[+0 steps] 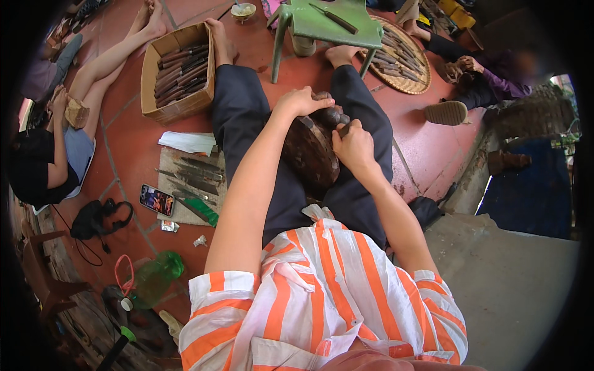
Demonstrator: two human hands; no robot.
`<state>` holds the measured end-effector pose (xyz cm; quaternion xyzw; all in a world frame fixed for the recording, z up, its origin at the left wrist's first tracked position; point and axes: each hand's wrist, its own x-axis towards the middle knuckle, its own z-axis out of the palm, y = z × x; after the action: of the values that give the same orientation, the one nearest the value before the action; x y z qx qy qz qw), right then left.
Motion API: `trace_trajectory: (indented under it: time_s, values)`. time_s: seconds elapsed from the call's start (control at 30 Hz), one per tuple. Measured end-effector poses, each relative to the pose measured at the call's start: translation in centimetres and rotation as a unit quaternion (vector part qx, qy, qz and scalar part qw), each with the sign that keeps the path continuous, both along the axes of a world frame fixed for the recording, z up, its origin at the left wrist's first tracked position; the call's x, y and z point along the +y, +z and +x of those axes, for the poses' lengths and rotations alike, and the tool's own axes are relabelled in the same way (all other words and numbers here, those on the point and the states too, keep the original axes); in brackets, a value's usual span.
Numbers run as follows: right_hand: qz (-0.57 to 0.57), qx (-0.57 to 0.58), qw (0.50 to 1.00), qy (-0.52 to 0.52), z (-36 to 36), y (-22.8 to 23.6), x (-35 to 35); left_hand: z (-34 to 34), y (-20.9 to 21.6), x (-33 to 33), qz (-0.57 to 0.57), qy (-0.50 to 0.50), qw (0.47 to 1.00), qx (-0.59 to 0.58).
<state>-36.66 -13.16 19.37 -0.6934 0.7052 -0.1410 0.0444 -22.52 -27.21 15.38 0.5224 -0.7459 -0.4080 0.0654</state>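
A dark brown wooden carving (310,151) with rounded knobs at its far end is propped between my thighs. My left hand (301,101) is closed over the far end of it, fingers bent against the knobs. Just to the right, my right hand (355,147) is curled in a grip close to the carving's right side. A small dark piece shows at its fingers, too hidden to name. To the left, a mat (201,185) holds several knife-like blades and a green-handled tool (204,210).
A cardboard box (158,111) of dark-handled tools and a phone (156,200) are on my left. Ahead stands a green stool (309,25) with a knife on it, beside a woven tray (421,86) of tools. Other people sit left and right. A green bottle (154,281) lies lower left.
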Motion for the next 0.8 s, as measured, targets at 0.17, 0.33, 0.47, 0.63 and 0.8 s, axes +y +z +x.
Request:
trace_trajectory:
  time_s: [0.17, 0.33, 0.47, 0.63, 0.8]
  values:
    - [0.04, -0.088, 0.995, -0.031, -2.1, 1.1, -0.4, -0.1, -0.2, -0.1, 0.01, -0.003, 1.0, -0.002]
    - [-0.02, 0.058, 0.998, 0.008, 1.0, 0.1, 0.5, -0.3, 0.1, -0.1, 0.008, -0.005, 1.0, -0.009]
    - [0.036, -0.042, 0.998, -0.004, -0.8, 0.5, 0.0, 0.2, 0.0, 0.0, 0.004, 0.001, 1.0, -0.008]
    - [0.013, -0.042, 0.999, -0.008, -1.3, 0.4, 0.2, 0.1, 0.1, 0.0, 0.011, -0.002, 1.0, -0.003]
    - [-0.005, 0.028, 1.0, -0.01, 0.2, 0.1, 0.6, 0.0, 0.1, -0.1, 0.015, -0.004, 1.0, -0.01]
